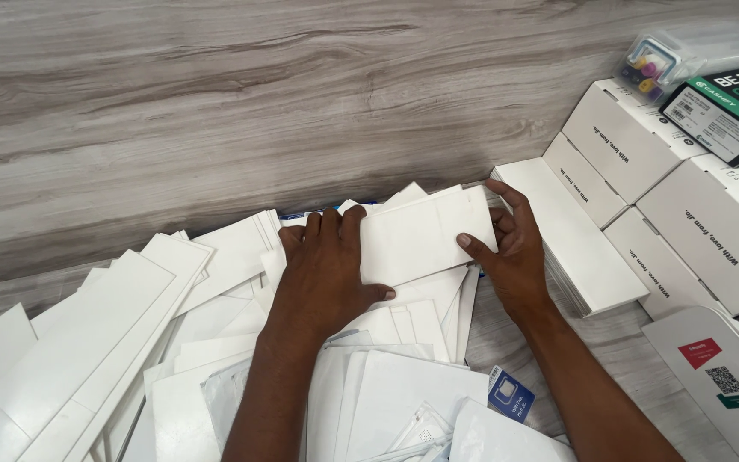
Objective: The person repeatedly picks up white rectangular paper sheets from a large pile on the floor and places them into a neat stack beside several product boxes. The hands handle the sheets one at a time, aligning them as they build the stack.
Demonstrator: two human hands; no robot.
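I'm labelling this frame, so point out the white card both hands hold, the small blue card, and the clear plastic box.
White card (421,235), head view, middle of its face.
Blue card (511,395), head view, its centre.
Clear box (665,56), head view, its lid.

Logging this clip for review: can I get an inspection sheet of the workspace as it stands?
Surface: grey wood-grain floor.
Job's things: flat white sleeve held over a loose pile of white sleeves.
Clutter: neat stack of sleeves, white boxes, green-black box, clear plastic tub, small blue card.
Grippers: left hand and right hand both grip the sleeve's ends.
Cables: nothing seen.
Surroundings: nothing seen beyond the floor.
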